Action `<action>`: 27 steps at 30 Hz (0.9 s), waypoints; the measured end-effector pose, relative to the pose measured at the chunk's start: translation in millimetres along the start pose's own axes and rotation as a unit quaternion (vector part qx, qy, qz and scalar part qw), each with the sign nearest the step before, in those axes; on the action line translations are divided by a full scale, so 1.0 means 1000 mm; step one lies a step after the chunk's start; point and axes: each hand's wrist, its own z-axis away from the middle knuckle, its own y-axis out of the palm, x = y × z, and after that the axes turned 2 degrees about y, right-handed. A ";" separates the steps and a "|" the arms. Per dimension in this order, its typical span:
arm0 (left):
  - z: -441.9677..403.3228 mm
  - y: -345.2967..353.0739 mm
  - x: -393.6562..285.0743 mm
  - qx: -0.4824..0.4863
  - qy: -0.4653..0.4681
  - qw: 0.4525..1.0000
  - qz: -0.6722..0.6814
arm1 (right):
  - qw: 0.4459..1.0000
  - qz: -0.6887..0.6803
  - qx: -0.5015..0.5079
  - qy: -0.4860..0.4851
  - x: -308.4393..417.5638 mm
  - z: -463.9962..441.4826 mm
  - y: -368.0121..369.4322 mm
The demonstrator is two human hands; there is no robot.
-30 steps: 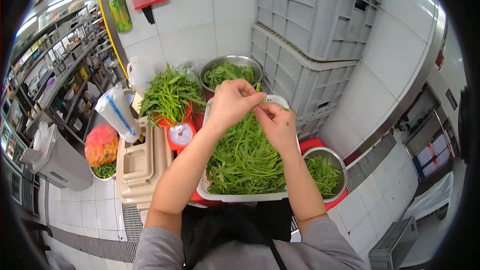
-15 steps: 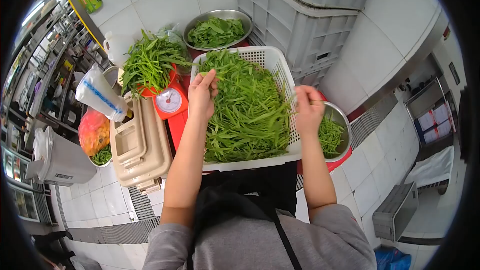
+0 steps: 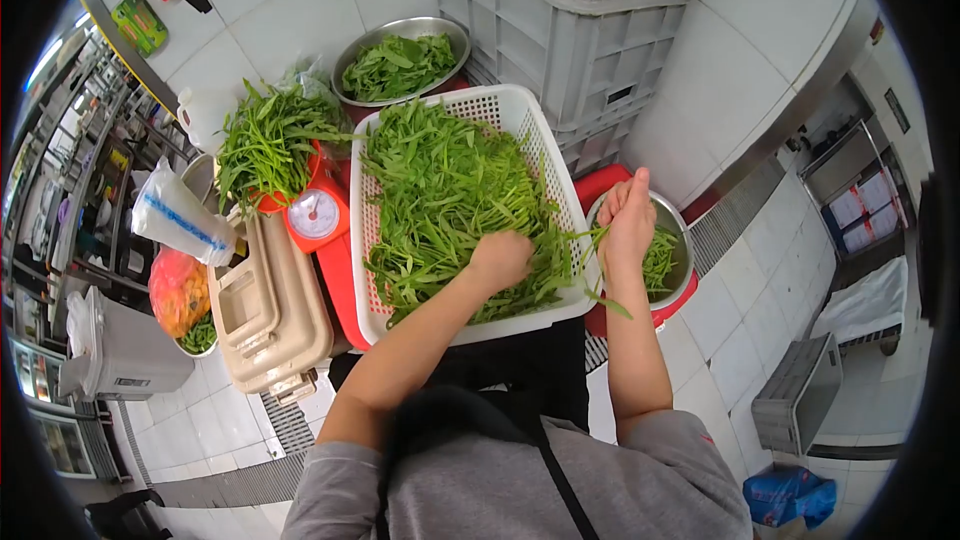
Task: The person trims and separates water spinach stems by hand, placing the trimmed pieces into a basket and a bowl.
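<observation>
A white perforated basket (image 3: 368, 312) is heaped with leafy green stems that look like water spinach (image 3: 440, 195). Down at the near right of the heap, my left hand (image 3: 503, 258) is closed with its fingers in the greens; the fingertips are hidden. My right hand (image 3: 630, 225) is raised at the basket's right rim, fingers wrapped round a few water spinach stems whose leaves hang towards the basket. Just behind and below that hand stands a metal bowl (image 3: 686, 270) with cut green pieces (image 3: 660, 262) in it.
An orange dial scale (image 3: 318, 218) carries a bunch of greens, left of the basket. Beyond it sits another steel bowl (image 3: 466, 45) of leaves. A beige lidded box (image 3: 290, 290) lies at left. Grey crates (image 3: 600, 70) are stacked against the wall behind.
My left hand has come down from above the basket's left side into the greens at the near right. My right hand stays by the right rim, now with stems showing. The view has shifted slightly.
</observation>
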 end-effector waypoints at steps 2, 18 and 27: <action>-0.009 0.006 0.008 -0.022 -0.004 0.999 0.031 | 0.999 0.027 0.020 -0.008 0.004 0.003 -0.001; 0.046 -0.192 0.019 -0.362 -0.054 0.808 0.462 | 0.923 0.196 0.321 -0.076 0.009 0.044 0.080; 0.071 -0.166 0.009 -0.424 -0.115 0.797 0.414 | 0.884 0.263 0.373 -0.102 0.004 0.049 0.099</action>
